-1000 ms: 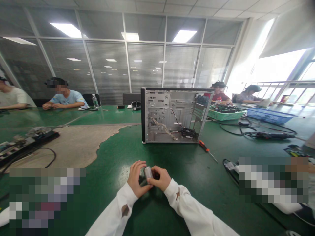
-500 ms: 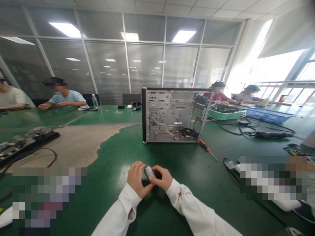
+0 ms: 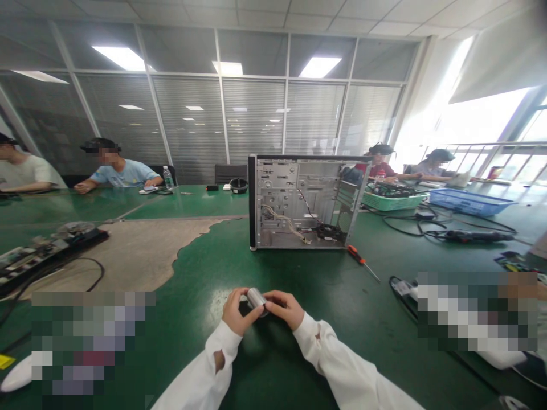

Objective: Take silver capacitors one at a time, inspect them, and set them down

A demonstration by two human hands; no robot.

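Low over the green table, both my hands are closed around a small silver metal cylinder [image 3: 256,297], its exact kind unclear. My left hand [image 3: 236,312] grips it from the left, thumb along its near side. From the right, my right hand [image 3: 287,309] pinches its edge with thumb and fingertips. Beyond them stands an open computer case [image 3: 307,199] with its bare metal inside facing me. Loose cables and a dark fan-like part [image 3: 329,231] lie in its bottom. By the case's lower right corner rests an orange and black screwdriver [image 3: 356,254].
A green basket [image 3: 395,202] of parts and a blue basket [image 3: 470,200] stand at the back right, among black cables. Left lies a long board with components [image 3: 51,250] on a bare patch of tabletop. Several people sit around the table. Blurred areas hide items at both sides.
The cylinder has turned in my hands, showing more of its shiny side. My left fingers have drawn back and curled. The whole view has shifted slightly.
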